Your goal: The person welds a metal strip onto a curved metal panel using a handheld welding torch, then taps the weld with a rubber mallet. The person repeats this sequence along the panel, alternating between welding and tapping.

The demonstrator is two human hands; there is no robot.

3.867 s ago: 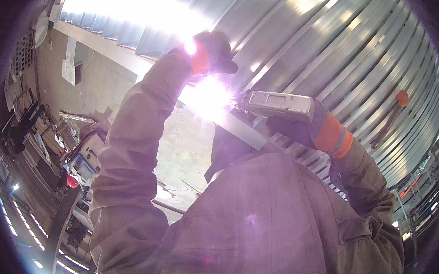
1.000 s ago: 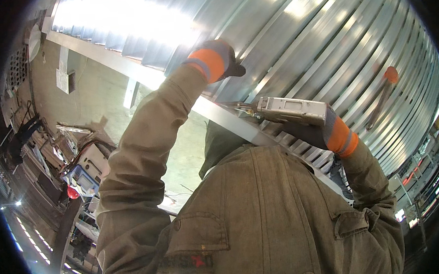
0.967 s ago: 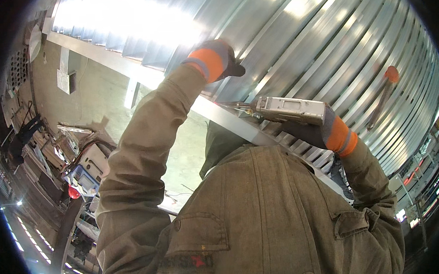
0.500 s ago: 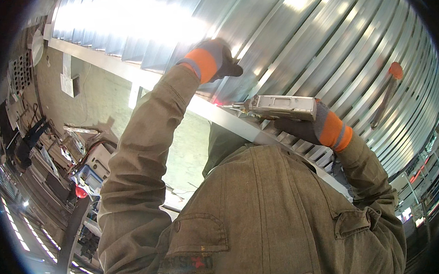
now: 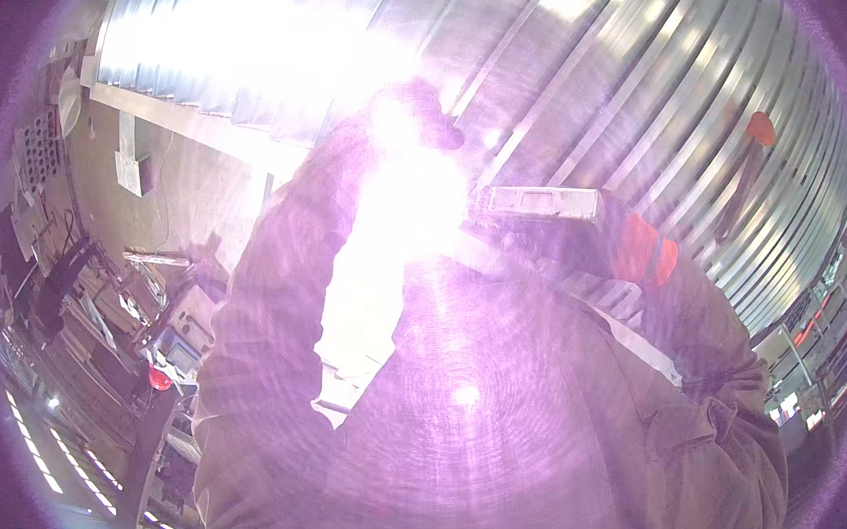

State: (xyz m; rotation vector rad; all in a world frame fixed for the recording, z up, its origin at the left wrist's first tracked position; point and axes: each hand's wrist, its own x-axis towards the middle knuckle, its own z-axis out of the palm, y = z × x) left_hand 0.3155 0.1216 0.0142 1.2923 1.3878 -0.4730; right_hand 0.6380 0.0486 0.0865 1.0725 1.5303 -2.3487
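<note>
A handheld welding gun [image 5: 543, 204] with a grey box-shaped body points left, and my gloved right hand [image 5: 624, 244] is closed round it. A blinding white-violet flare covers its nozzle and the edge of the panel of shiny metal slats [image 5: 606, 92]. Just above the flare, my gloved left hand [image 5: 424, 121] is curled against the slats. Glare washes out its fingers and whatever may be in them. Along the slat ends runs a straight metal frame bar [image 5: 176, 113], partly lost in the light.
On the slats at the right lies a long dark-shafted tool with an orange end [image 5: 761, 130]. Off to the left, beyond the panel, are a blue-and-white box [image 5: 181, 344], a red rounded object [image 5: 159, 377] and scattered metal pieces. A rail [image 5: 804, 369] stands at the far right.
A small red spot at the gun's nozzle has given way to a huge bright flare, tinting the view violet. Both hands and the gun stay nearly in place.
</note>
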